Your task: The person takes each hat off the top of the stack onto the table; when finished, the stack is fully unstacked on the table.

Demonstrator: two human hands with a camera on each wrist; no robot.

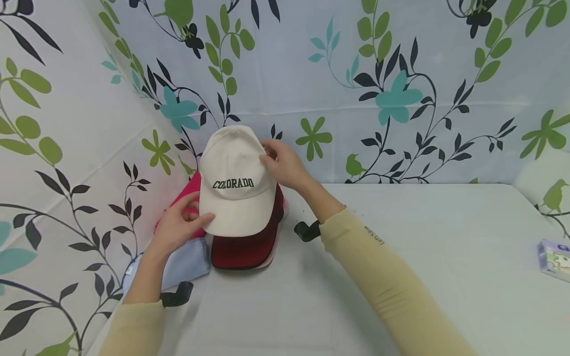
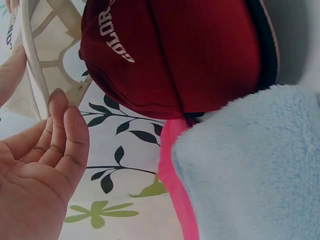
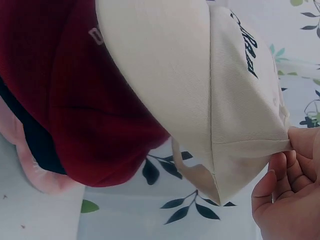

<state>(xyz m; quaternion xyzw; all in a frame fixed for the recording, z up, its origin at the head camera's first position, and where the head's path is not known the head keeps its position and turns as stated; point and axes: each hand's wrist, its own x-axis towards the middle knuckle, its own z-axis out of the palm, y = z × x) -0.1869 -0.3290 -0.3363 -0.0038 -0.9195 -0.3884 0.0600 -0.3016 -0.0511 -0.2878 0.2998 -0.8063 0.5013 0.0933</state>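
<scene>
Both hands hold a cream baseball cap (image 1: 236,163) with dark COLORADO lettering, brim toward the person. At the brim's left edge, my left hand (image 1: 180,222) pinches it between thumb and fingers; the left wrist view shows this hand (image 2: 45,170) too. My right hand (image 1: 285,163) pinches the crown's fabric on the right side, plain in the right wrist view (image 3: 295,185). Below the cream cap is a dark red cap (image 1: 245,249) with pale lettering. A pink cap (image 3: 45,172) pokes out from under the red one.
Left of the caps lie a light blue fluffy folded cloth (image 1: 187,262) and a bright pink item (image 1: 193,185), partly hidden. A small purple-and-white packet (image 1: 554,259) lies at the table's far right. Leaf-patterned cloth (image 1: 289,74) hangs behind the white table (image 1: 401,247).
</scene>
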